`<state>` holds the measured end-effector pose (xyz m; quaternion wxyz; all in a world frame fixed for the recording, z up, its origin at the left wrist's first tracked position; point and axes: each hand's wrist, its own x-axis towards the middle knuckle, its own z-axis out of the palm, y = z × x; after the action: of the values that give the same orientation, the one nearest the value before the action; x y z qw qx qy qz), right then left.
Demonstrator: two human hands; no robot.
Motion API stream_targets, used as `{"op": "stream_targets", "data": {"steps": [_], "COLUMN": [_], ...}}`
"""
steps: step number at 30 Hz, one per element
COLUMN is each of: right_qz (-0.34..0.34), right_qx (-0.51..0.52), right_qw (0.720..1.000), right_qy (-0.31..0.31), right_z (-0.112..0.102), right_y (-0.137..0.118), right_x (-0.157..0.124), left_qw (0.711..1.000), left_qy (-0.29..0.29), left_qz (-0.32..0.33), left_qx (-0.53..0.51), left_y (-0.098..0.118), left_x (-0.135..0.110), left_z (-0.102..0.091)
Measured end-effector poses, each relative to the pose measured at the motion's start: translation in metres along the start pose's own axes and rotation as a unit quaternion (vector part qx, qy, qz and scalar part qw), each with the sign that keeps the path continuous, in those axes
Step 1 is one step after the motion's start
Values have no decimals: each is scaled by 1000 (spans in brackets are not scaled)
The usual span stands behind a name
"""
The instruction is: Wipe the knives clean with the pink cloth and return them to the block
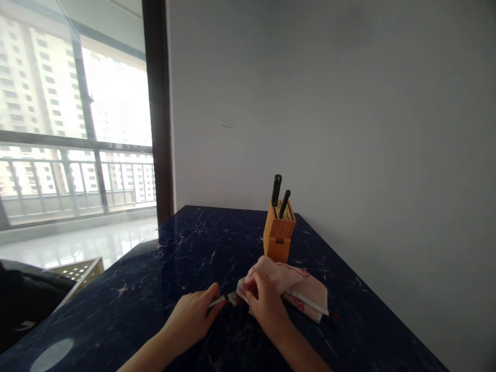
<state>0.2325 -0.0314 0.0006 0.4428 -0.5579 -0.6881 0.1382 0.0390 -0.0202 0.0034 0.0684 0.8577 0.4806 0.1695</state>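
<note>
From the head view we see a knife [228, 298] lying low on the dark marbled table [163, 268], just in front of the wooden knife block [278, 235]. To wipe it well, we judge we should keep the blade flat, pinch from the spine side and draw the cloth [294, 284] away from the edge — never along it. Our left hand [191, 318] has its fingers curled together, closed on the handle end. Our right hand [265, 305] has its fingertips pressed together on the cloth, folded over the blade — the blade itself is mostly hidden beneath.
</note>
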Motion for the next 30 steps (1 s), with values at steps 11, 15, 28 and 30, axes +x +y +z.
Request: {"op": "stream_targets", "data": {"steps": [11, 15, 28, 30], "right_qz": [-4, 3, -73, -73], "right_qx": [-57, -43, -37, -23], "right_qw": [997, 998, 993, 992], "right_qy": [-49, -51, -89, -96], "right_z": [15, 17, 7, 5], "right_y": [8, 9, -10, -11], "right_x": [2, 1, -5, -6], "left_qw": [998, 997, 997, 997], "left_qy": [-8, -8, -11, -13], "left_qz": [67, 67, 70, 70], "left_qx": [-21, -26, -33, -31], "left_y": [0, 1, 0, 0], "left_x": [0, 0, 1, 0], "left_z": [15, 15, 15, 15]}}
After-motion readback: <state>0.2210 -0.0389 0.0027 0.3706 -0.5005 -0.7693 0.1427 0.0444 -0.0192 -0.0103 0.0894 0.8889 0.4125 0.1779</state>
